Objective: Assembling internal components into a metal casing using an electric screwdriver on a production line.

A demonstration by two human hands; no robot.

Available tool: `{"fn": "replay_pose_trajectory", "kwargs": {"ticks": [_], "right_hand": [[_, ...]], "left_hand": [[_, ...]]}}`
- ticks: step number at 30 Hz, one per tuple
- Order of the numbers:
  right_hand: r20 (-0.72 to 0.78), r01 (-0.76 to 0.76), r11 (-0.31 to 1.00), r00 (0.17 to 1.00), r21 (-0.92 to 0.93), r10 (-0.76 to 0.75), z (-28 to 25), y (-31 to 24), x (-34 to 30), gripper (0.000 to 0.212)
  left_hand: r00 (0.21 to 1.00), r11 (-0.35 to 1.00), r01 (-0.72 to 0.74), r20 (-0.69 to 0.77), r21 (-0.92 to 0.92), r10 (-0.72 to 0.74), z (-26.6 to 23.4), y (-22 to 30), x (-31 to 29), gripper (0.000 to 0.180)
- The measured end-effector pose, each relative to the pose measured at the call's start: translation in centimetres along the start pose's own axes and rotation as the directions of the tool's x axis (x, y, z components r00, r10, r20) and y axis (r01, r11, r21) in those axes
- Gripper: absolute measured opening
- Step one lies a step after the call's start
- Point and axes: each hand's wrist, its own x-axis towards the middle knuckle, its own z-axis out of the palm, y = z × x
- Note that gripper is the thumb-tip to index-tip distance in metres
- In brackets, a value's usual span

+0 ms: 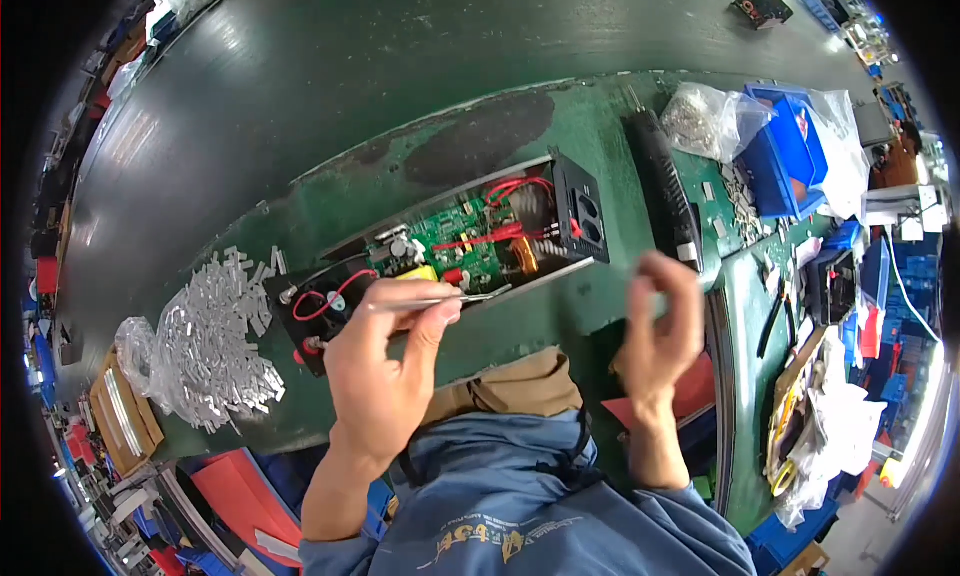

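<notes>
My left hand [385,386] is closed on silver tweezers [405,303], pinched between thumb and fingers. The bent tip of the tweezers points right, over the near edge of an open metal-cased device [445,238]. A green circuit board [470,231] with red wires and a copper coil shows inside the case. At its right end stands a black end panel [580,214] with round sockets. A second black panel [318,311] with a red wire is at the left end, partly behind my left hand. My right hand [662,331] is raised right of the device, its fingers smeared by motion.
A pile of small metal pieces [215,336] lies at the left. To the right are a black electric screwdriver [662,171], a clear bag [700,121], a blue bin [785,161] and pliers [773,321]. A dark belt-like surface [330,76] runs along the far side.
</notes>
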Motion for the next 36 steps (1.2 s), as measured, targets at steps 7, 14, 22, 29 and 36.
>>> {"fn": "replay_pose_trajectory", "kwargs": {"ticks": [7,14,22,29,36], "right_hand": [[-0.011,-0.021,0.877,1.0,-0.48,0.018,-2.3,6.3,3.5,0.051],[0.159,-0.137,0.778,0.943,-0.613,0.292,-4.0,3.5,1.0,0.068],[0.61,-0.945,0.314,0.3,0.088,0.733,-7.9,-0.4,-10.9,0.044],[0.707,-0.788,0.601,0.351,-0.131,0.614,-5.1,-2.8,-12.8,0.052],[0.752,-0.744,0.667,0.42,-0.035,0.508,-6.0,-1.3,-13.4,0.055]], "left_hand": [[0.976,0.942,-0.215,0.043,0.258,0.212,2.1,-1.8,1.2,0.02],[0.973,0.92,-0.233,0.076,0.314,0.22,1.8,-3.0,1.6,0.024],[0.964,0.925,-0.262,0.117,0.276,0.239,2.0,-3.2,2.0,0.023],[0.959,0.908,-0.284,0.096,0.309,0.268,2.6,-3.6,1.8,0.023],[0.967,0.92,-0.255,0.077,0.297,0.243,3.0,-3.6,1.6,0.022]]}}
